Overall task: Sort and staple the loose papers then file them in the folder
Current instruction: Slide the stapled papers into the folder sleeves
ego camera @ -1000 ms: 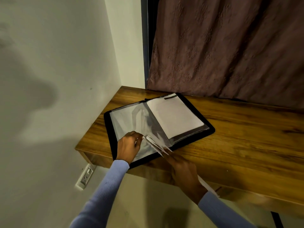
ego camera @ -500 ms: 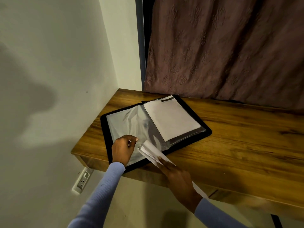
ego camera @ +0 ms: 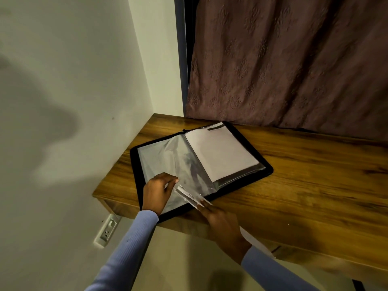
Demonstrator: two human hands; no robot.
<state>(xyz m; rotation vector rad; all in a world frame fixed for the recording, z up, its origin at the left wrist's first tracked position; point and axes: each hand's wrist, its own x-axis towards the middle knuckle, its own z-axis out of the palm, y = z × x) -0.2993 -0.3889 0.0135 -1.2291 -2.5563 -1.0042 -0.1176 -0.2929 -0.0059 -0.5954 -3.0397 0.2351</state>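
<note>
A black display folder lies open on the wooden desk, near its left end. Its left page is an empty clear plastic sleeve; the right page holds a white sheet. My left hand rests on the lower part of the clear sleeve, its fingers pinching the sleeve's lower right edge. My right hand grips a thin stack of white papers, whose front end touches the sleeve's opening beside my left fingers. The papers' rear end pokes out behind my right wrist.
A white wall runs along the left, with a socket below the desk edge. A mauve curtain hangs behind the desk. Bare wood stretches to the right of the folder.
The papers' front end has shifted a little left and closer to my left fingers at the sleeve's edge. My view has tilted slightly. The folder has stayed put.
</note>
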